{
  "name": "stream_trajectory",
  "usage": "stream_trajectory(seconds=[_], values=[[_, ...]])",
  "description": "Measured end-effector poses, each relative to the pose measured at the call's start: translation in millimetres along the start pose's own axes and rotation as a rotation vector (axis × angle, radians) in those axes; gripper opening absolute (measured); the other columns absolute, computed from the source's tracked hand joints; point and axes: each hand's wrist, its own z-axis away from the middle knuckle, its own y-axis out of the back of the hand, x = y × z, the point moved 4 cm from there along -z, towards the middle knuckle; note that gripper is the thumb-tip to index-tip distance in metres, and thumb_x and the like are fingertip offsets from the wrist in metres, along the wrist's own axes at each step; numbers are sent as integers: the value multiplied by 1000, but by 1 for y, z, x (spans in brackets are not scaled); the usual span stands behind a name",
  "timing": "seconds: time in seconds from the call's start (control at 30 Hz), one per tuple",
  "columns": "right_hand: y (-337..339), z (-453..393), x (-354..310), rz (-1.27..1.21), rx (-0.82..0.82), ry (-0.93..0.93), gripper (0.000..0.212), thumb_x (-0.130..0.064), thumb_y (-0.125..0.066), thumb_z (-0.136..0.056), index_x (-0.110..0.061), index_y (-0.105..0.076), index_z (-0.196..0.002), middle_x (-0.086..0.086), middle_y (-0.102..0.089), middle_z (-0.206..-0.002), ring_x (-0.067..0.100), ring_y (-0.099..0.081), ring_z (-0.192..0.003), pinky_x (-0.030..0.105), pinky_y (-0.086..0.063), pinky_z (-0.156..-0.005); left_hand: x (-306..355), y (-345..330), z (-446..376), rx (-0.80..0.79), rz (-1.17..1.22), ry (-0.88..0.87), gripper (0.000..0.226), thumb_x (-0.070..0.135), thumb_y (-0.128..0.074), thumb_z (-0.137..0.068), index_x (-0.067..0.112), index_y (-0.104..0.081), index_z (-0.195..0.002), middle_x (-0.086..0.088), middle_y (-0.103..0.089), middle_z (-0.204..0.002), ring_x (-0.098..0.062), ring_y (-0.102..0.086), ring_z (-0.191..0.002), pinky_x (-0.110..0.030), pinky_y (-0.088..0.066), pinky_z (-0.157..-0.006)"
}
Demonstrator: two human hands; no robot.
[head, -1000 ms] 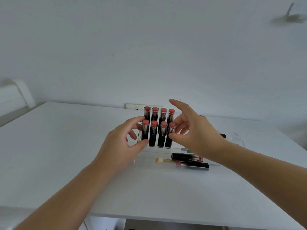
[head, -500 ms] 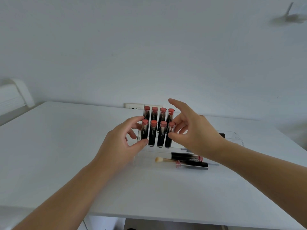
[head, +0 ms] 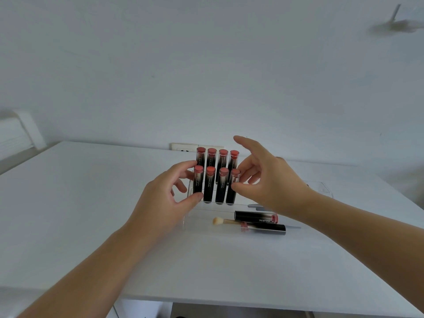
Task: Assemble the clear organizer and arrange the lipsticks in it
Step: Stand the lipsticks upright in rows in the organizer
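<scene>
Fingers [head: 191, 165] of my left hand [head: 160, 200] and right hand [head: 268, 182] curl round the upright lipstick rack [head: 214, 184] between them, two lipsticks [head: 259, 222] lying crosswise nearer my right.

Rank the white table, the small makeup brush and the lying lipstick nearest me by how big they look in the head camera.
1. White table, by far the largest.
2. Lying lipstick.
3. Makeup brush, clearly shorter and thinner, though its handle end is hidden behind the lipstick.

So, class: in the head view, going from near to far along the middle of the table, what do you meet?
Lying lipstick with brush → second lying lipstick → front row of four upright lipsticks → back row of four → wall socket.
</scene>
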Motion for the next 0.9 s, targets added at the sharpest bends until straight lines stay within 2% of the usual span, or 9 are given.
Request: stream_trajectory(seconds=[0.1,0.17,0.27,0.33,0.47,0.6,0.7,0.83,0.9], values=[[15,1,3,3,32,-22,77,-24,-78,-82,-45,-37,-143,-11,-69,-92,3,-68,-85,17,-54,-78,2,0,0,6,-1,8,68,22,-83,-82,60,-47,-125,42,-58,-110,2,-56,-92,-2,-37,-71],[29,3,6,18,50,-49,61,-21,-78,-82,-41,-48,-131,-10,-69,-89,3,-67,-80,14,-52,-74,2,2,1,17,3,17,67,21,-84,-81,55,-49,-127,42,-56,-110,3,-56,-91,-2,-38,-72],[50,5,13,64,37,-82,29,-17,-77,-82,-34,-62,-100,-12,-70,-81,4,-66,-68,14,-51,-64,1,5,2,51,25,35,56,26,-84,-79,46,-54,-122,28,-60,-110,-1,-56,-89,-4,-39,-70],[63,7,21,167,-16,-99,21,-18,-77,-81,-35,-65,-87,-18,-69,-79,3,-63,-68,11,-48,-64,-1,5,3,70,36,88,48,35,-84,-76,47,-54,-111,15,-63,-96,-5,-55,-84,-6,-38,-66],[81,14,38,331,-203,-163,15,-28,-77,-82,-40,-68,-82,-18,-68,-77,-2,-61,-77,16,-45,-66,0,8,4,136,51,102,44,32,-87,-74,32,-52,-101,4,-54,-81,-14,-51,-77,-9,-38,-63],[88,20,50,409,-346,-211,10,-36,-74,-84,-45,-69,-83,-18,-67,-82,4,-64,-75,28,-55,-71,23,17,8,238,-4,-89,37,27,-83,-79,25,-48,-90,8,-50,-79,-17,-45,-68,-12,-38,-63],[88,21,55,455,-380,-217,8,-39,-70,-85,-47,-67,-82,-24,-65,-81,10,-67,-70,32,-57,-70,50,12,13,130,-84,-278,20,37,-71,-85,30,-54,-94,13,-52,-80,-11,-48,-68,-17,-40,-62],[85,22,49,386,-369,-173,5,-41,-71,-82,-45,-70,-80,-22,-64,-75,4,-58,-58,16,-48,-54,87,-18,17,-141,-224,-453,21,38,-62,-92,24,-71,-104,16,-67,-93,14,-48,-80,-5,-39,-72],[81,26,42,375,-383,-150,4,-41,-71,-81,-43,-71,-78,-18,-63,-71,0,-53,-57,12,-43,-53,100,-34,13,-229,-261,-484,17,31,-66,-93,23,-74,-105,14,-71,-98,6,-54,-86,-15,-47,-72]])
